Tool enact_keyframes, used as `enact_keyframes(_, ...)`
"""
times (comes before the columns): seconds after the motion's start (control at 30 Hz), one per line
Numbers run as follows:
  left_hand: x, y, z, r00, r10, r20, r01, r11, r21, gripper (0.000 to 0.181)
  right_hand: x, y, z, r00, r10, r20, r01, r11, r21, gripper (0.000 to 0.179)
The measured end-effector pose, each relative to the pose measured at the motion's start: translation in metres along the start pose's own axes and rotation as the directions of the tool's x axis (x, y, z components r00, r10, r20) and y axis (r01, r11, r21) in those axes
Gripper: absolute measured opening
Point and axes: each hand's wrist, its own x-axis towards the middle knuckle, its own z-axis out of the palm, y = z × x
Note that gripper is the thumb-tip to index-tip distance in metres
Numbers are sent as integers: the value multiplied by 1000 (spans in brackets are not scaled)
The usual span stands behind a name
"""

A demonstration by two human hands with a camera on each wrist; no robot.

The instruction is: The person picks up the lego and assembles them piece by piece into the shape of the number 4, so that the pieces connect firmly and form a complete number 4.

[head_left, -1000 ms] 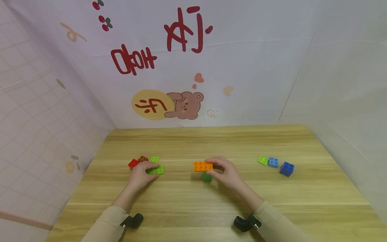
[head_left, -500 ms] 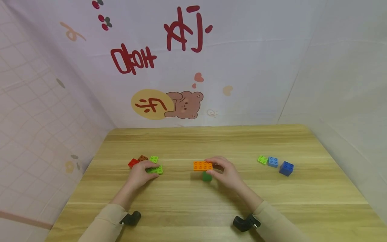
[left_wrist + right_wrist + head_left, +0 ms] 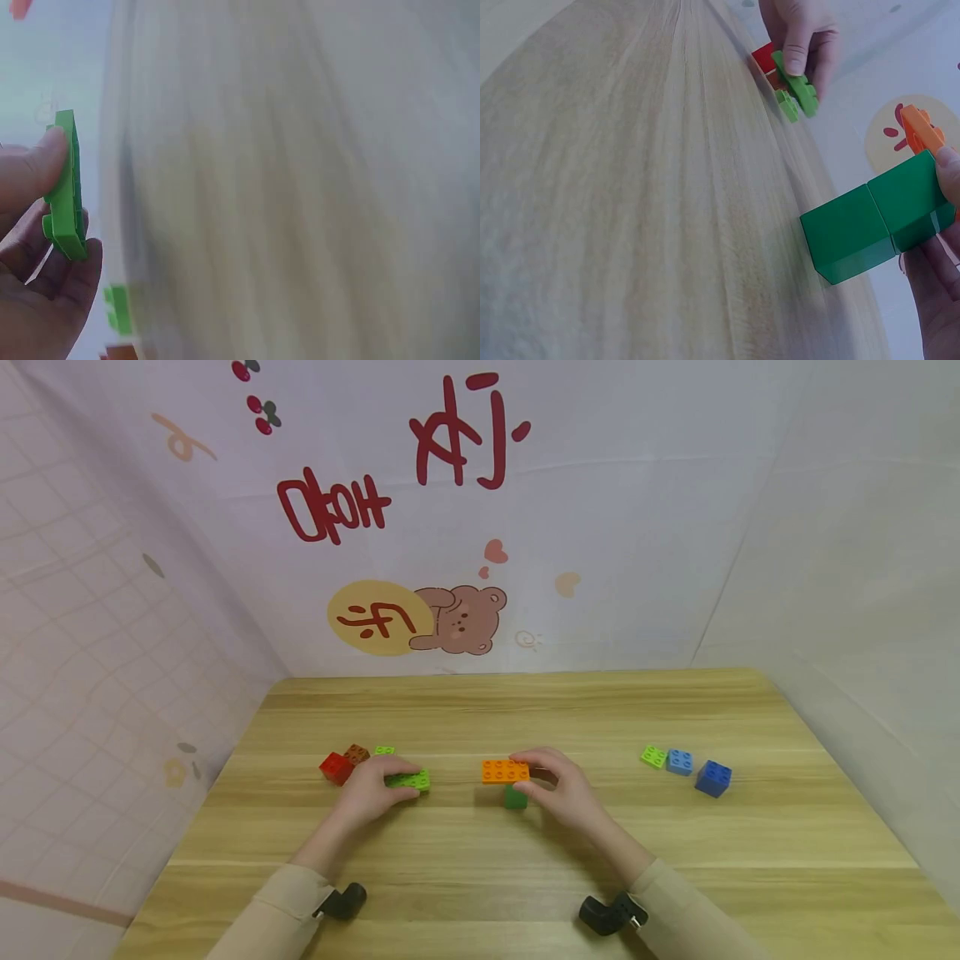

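My left hand (image 3: 371, 789) pinches a flat lime-green building brick (image 3: 411, 781) between thumb and fingers. The left wrist view shows that brick (image 3: 67, 187) held clear of the table, its hollow underside facing right. In my right hand (image 3: 562, 789) is a stack: an orange flat brick (image 3: 505, 772) on top of two dark green blocks (image 3: 877, 217). Thumb and fingers grip the stack near its upper end. From the head view, the orange brick hides most of the green blocks.
Left of the left hand lie a red block (image 3: 337, 768), a brown block (image 3: 357, 754) and a small lime-green brick (image 3: 385, 751). On the right side of the table (image 3: 480, 893) sit another small lime-green brick (image 3: 653, 757), a light blue brick (image 3: 680, 762) and a dark blue block (image 3: 713, 778).
My left hand has moved right with the lime-green brick, away from the red and brown blocks. The right hand and its stack stay in nearly the same place.
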Motion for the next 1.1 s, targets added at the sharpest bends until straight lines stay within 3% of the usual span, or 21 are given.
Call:
enact_keyframes(0.23,6,26,10,994,106,-26,-107,993,-43,34,-1,0,1,1000,0,-1,0,1000,-15,38)
enact_keyframes(0.53,15,66,17,983,172,-66,-178,979,-96,34,0,-1,1,999,32,0,-32,999,-4,35)
enact_keyframes(0.7,17,84,20,976,204,-71,-210,974,-84,32,0,-2,2,1000,23,-7,-23,1000,-2,37)
enact_keyframes(0.9,21,97,27,969,243,-53,-247,967,-70,30,-1,-1,1,1000,12,-16,-12,1000,-2,37)
enact_keyframes(1.1,25,102,34,973,233,-1,-232,970,-70,27,-2,0,1,1000,19,-13,-18,1000,8,34)
